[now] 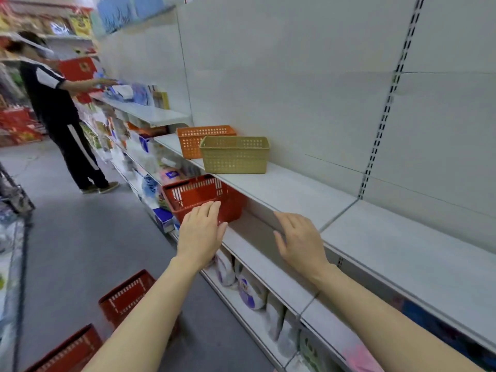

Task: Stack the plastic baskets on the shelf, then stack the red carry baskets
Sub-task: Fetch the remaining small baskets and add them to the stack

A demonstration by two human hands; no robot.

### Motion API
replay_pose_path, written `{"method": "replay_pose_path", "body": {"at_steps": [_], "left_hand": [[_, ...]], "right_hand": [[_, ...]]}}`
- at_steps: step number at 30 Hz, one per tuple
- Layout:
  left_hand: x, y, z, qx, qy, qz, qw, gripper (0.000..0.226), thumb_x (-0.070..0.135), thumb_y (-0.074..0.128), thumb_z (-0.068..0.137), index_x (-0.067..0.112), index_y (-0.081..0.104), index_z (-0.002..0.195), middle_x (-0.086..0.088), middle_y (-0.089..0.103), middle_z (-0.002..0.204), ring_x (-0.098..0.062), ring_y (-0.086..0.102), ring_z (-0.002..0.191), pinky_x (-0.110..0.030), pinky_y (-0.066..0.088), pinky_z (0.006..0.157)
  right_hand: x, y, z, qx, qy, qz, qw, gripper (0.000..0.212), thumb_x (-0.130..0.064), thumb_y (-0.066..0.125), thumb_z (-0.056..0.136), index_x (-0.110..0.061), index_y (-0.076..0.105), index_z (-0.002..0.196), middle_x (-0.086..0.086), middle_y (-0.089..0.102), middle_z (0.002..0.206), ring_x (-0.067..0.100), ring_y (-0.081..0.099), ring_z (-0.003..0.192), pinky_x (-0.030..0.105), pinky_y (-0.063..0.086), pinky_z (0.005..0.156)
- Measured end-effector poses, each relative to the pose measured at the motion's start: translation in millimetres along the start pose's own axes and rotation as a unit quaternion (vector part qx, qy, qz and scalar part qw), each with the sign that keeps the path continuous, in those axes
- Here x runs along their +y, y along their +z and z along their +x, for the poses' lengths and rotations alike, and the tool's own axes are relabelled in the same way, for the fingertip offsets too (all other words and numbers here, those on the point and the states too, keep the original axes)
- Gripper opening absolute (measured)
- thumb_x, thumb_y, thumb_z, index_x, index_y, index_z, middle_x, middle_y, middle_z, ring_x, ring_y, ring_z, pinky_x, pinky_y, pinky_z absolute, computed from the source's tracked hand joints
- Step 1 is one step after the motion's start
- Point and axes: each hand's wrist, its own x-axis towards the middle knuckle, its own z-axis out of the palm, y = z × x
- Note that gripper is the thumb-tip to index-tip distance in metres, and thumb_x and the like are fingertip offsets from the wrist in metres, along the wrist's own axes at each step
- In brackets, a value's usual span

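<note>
both bare forearms reach forward and up from the bottom of the view, roughly parallel, the wrists straight. the left hand [200, 232] is held palm down, back of the hand toward the camera, fingers extended and close together, thumb spread out to the right. the right hand [300, 240] sits at about the same height, well apart from the left, also palm down, its fingers loosely spread and slightly curled, thumb pointing left. neither hand is closed on anything.
</note>
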Motion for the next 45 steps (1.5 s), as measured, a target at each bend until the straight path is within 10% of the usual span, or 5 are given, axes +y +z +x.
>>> {"method": "replay_pose_path", "body": {"at_steps": [17,29,45], "left_hand": [[-156.1,118.4,251.2,-0.043,-0.048,-0.105,0.992,0.046,0.034,0.051,0.1,0.008,0.051,0.139,-0.012,0.056,0.135,-0.034,0.055,0.118,-0.045,0.048,0.092],[-175.7,190.7,385.1,-0.191,-0.295,-0.298,0.888,0.047,0.022,0.045,0.101,0.01,0.039,0.145,-0.022,0.058,0.134,-0.042,0.058,0.119,-0.042,0.05,0.094],[-303.7,86.2,359.0,0.204,-0.295,-0.296,0.885,0.049,0.022,0.042,0.104,0.03,0.039,0.152,-0.019,0.063,0.132,-0.042,0.056,0.118,-0.052,0.042,0.102]], "right_hand": [[12.8,155.3,166.6,0.048,0.102,-0.051,0.992,0.037,-0.017,0.059,0.078,-0.003,0.067,0.111,0.01,0.071,0.1,0.031,0.067,0.09,0.038,0.053,0.081],[28.8,190.6,207.7,0.064,0.144,-0.111,0.981,0.043,-0.027,0.042,0.086,-0.007,0.067,0.114,0.005,0.07,0.104,0.024,0.066,0.094,0.034,0.051,0.084],[45.6,265.1,325.6,0.078,0.077,-0.048,0.993,0.041,-0.026,0.044,0.086,-0.004,0.066,0.113,0.008,0.071,0.101,0.028,0.067,0.088,0.035,0.053,0.077]]}}
